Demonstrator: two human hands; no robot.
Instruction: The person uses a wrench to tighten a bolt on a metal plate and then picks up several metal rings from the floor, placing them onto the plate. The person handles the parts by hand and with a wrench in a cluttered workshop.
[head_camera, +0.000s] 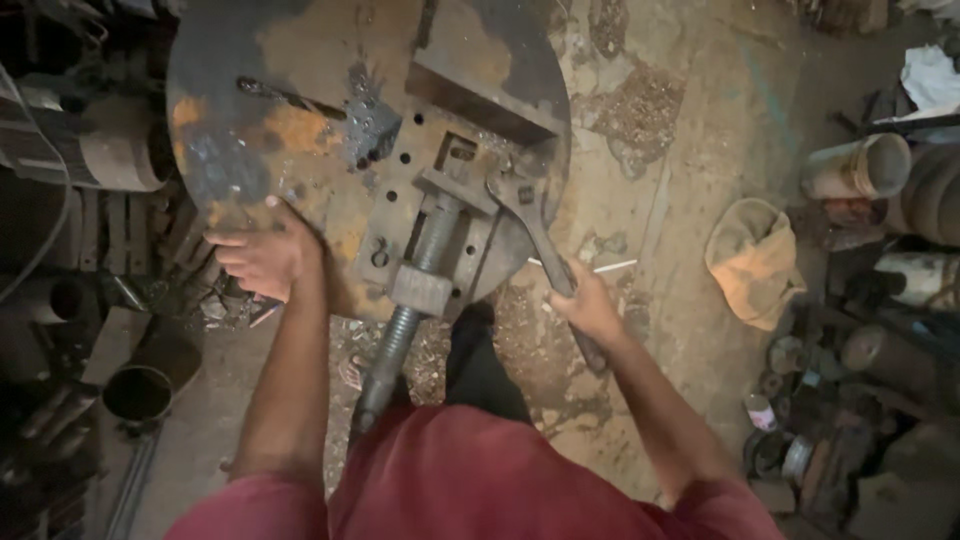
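A round rusty steel table (300, 130) carries a bench vise (445, 215) with a long threaded screw (400, 330) jutting toward me. My left hand (262, 256) grips the near left rim of the table. My right hand (585, 303) is closed on the handle of a large adjustable wrench (530, 225), whose jaw sits against the right side of the vise. A dark steel block (480, 90) lies on the table behind the vise.
Pipes and metal cylinders (120, 150) crowd the left side, with an open pipe end (140, 392) on the floor. A tan cloth bag (755, 262) lies on the dirt floor to the right, next to cans and scrap parts (860, 165).
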